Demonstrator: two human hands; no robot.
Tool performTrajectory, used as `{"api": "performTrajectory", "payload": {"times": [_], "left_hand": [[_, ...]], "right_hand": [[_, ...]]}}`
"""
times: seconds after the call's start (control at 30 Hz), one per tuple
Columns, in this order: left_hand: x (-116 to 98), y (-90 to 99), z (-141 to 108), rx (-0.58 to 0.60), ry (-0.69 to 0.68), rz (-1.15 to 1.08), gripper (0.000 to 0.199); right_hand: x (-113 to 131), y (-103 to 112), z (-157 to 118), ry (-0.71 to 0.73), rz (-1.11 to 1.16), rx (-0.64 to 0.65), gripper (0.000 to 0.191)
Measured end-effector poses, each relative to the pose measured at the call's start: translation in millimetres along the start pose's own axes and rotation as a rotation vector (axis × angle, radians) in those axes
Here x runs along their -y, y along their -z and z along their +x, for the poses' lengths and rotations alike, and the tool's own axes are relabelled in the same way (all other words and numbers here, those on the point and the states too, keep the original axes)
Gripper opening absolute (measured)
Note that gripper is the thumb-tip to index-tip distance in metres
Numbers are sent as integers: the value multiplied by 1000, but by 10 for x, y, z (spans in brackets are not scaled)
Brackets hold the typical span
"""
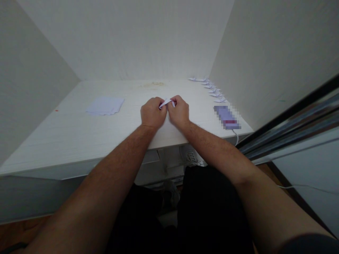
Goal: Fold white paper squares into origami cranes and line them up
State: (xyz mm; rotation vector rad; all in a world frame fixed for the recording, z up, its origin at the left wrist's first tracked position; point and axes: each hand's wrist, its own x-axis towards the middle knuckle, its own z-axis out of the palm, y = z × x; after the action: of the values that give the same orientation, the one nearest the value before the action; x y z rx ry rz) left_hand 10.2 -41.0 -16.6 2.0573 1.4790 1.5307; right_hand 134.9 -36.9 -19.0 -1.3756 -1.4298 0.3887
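A small folded piece of white paper (166,102) is pinched between my two hands above the middle of the white desk (127,130). My left hand (153,112) is closed on its left side, and my right hand (179,111) grips its right side. The two hands touch or nearly touch, and the fingers cover much of the paper. To the left lies a stack of white paper sheets (105,106). Several folded white paper pieces (215,94) stand in a row along the desk's right edge, up to the back corner.
A phone-like object (226,117), blurred out, lies at the right with a white cable (236,137) running off the front edge. Walls enclose the desk at the back and both sides. Brownish marks show near the back wall. My legs are below the desk's front edge.
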Motion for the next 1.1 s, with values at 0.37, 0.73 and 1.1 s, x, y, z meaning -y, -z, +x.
{"api": "performTrajectory", "payload": {"times": [0.37,0.73,1.1], "left_hand": [[8,4,-25,80,-63,19,36],[56,-8,0,109,-18,-77,34],[72,19,40,68,81,-80,31]], "right_hand": [[-60,-40,-6,121,47,40,14],[-72,-50,17,56,149,15,8],[-80,-48,-7,79,73,113,8]]}}
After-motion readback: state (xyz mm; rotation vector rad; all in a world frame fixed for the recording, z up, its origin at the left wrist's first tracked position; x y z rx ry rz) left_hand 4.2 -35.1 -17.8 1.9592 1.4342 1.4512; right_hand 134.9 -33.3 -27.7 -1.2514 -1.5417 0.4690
